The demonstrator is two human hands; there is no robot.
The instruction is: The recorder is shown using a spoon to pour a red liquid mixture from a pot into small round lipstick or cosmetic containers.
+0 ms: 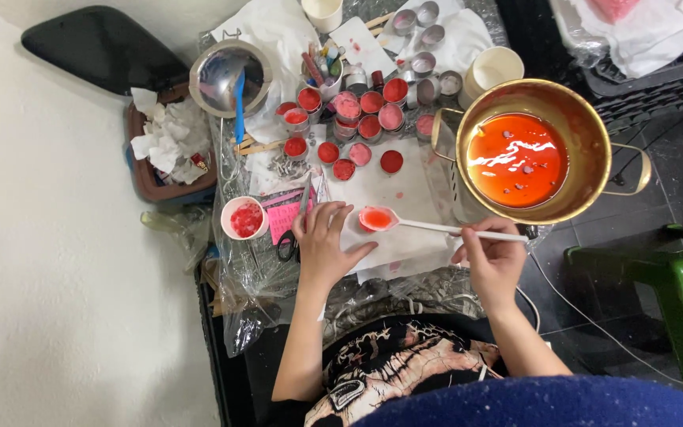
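My right hand (493, 257) holds the handle end of a long white spoon (436, 227); its bowl, full of red liquid, hovers over the white paper (393, 186) near my left hand. My left hand (324, 241) rests flat on the paper, fingers spread, just left of the spoon's bowl, and may steady a small tin hidden under it. A brass pot (586, 130) of orange-red liquid sits to the right. Several small round tins (371, 126) filled with red and pink material stand beyond the paper.
A white cup with red residue (244, 218) sits left of my left hand. A metal bowl with a blue tool (227, 75), empty tins (424, 63), a paper cup (496, 67), a brown tray of crumpled tissue (164, 150) and scissors (286, 245) crowd the table.
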